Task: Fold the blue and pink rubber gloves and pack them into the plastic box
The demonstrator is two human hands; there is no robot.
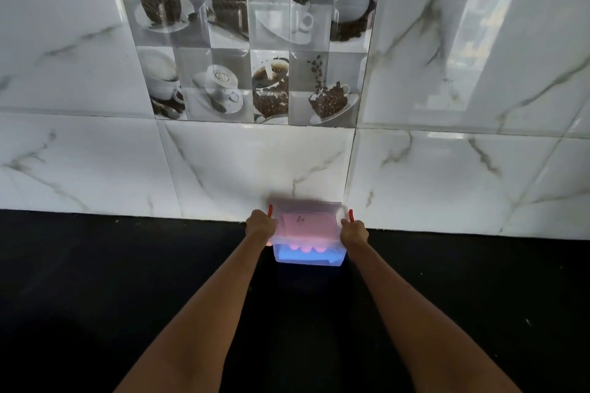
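Observation:
A translucent plastic box (332, 212) with a lid on top and red side latches (351, 215) stands on the black counter close to the tiled wall. Through its walls I see the pink gloves (306, 226) lying above the blue gloves (306, 256). My left hand (260, 223) grips the box's left side at the latch. My right hand (353, 233) grips its right side at the other latch. Both arms are stretched far forward. The box looks slightly blurred.
The black counter (95, 281) runs the full width of the view. Directly behind the box rises a glossy white marble-tiled wall (255, 163) with coffee-picture tiles higher up.

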